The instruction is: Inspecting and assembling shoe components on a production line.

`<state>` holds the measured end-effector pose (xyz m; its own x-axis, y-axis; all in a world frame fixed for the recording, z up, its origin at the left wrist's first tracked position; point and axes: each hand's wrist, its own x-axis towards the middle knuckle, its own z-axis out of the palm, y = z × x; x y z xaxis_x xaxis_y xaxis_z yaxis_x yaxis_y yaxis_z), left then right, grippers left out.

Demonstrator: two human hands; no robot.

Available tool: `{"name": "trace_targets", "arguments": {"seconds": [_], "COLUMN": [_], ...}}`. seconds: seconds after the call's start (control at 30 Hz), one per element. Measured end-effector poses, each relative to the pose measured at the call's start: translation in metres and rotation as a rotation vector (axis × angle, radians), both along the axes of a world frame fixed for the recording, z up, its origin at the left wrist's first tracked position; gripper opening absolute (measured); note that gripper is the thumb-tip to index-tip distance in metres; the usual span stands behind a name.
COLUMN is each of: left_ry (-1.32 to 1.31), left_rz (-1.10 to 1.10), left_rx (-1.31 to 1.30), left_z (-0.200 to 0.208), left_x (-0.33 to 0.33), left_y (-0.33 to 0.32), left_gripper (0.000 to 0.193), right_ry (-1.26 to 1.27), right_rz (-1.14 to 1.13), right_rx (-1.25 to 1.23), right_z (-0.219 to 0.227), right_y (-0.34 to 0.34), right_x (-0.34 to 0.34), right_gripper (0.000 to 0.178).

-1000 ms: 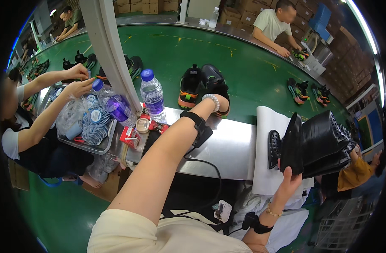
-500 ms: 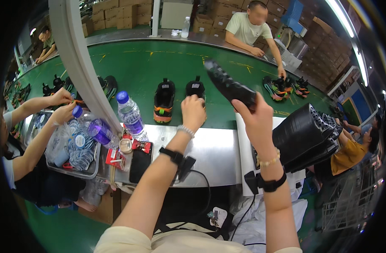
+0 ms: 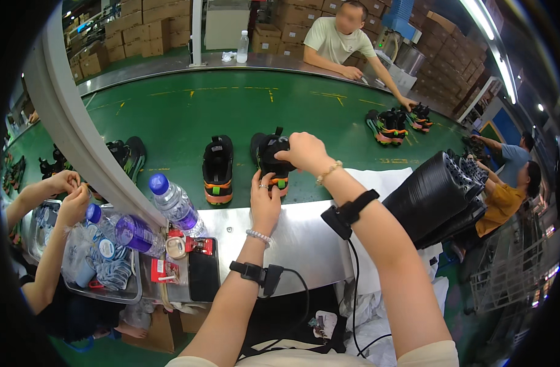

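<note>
Two black shoes with orange and green heels stand side by side on the green belt, heels toward me. My left hand grips the heel end of the right-hand shoe, thumb and fingers against it. Above that shoe's opening, my right hand is closed on a black insole, which is mostly hidden by the fingers and the dark upper. How far the insole sits inside cannot be made out. The other shoe stands untouched just to the left.
Right of me stands a thick stack of black insoles. Water bottles, a black phone and a plastic tray lie left on the metal ledge. A white post rises there. Co-workers handle shoes around the belt.
My right hand has brought the insole down and left to the right-hand shoe. My left hand has shifted lower, to its heel. The view has turned slightly.
</note>
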<state>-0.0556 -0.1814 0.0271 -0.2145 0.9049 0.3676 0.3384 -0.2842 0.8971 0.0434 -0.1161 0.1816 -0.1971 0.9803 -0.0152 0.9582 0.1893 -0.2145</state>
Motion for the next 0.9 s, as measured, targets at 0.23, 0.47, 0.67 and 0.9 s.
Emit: {"name": "trace_targets", "arguments": {"seconds": [0.23, 0.47, 0.67, 0.9], "left_ry": [0.012, 0.003, 0.072, -0.161], "left_rz": [0.058, 0.096, 0.134, 0.023], "left_rx": [0.049, 0.04, 0.078, -0.077], "left_z": [-0.006, -0.009, -0.008, 0.002], "left_x": [0.0, 0.007, 0.002, -0.001], "left_y": [0.005, 0.001, 0.0, 0.0], "left_gripper": [0.035, 0.043, 0.046, 0.044], "right_ry": [-0.273, -0.322, -0.318, -0.31], "right_rz": [0.318, 0.169, -0.057, -0.131], "right_rx": [0.419, 0.299, 0.034, 0.061], "right_z": [-0.054, -0.071, -0.082, -0.083], "right_y": [0.018, 0.028, 0.041, 0.051], "right_x": [-0.018, -0.029, -0.049, -0.055], "right_gripper": [0.041, 0.03, 0.021, 0.016]}}
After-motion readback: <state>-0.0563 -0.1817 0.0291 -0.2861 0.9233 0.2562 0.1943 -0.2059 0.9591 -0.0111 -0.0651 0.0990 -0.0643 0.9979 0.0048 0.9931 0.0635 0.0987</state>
